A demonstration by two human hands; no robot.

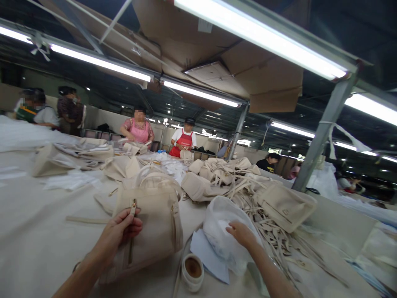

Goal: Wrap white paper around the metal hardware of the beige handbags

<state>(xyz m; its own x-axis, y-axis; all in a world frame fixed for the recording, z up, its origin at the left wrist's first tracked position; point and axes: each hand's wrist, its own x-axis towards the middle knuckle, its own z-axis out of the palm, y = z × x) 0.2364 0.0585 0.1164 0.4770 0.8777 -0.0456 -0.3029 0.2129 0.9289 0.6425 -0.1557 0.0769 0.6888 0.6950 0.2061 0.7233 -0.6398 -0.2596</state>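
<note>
A cream backpack (151,223) stands in front of me, its top handle and straps behind it. My left hand (127,225) is closed in a pinch on the leather zipper pull (133,208) of the vertical front zipper. A second short zipper (173,215) runs near the bag's right side. Over a white container lined with thin plastic (217,209), my right hand (242,234) reaches in from the right. Its fingers look loosely stretched, with nothing visible in them. White material shows inside the container, too blurred to name.
A tape roll (192,271) and bluish-white paper sheets (211,256) lie beside the container. Cream bags (198,186) and loose straps (276,236) pile up behind and to the right. Two people in aprons (141,128) work across the table (37,231). A metal post (325,132) rises at right.
</note>
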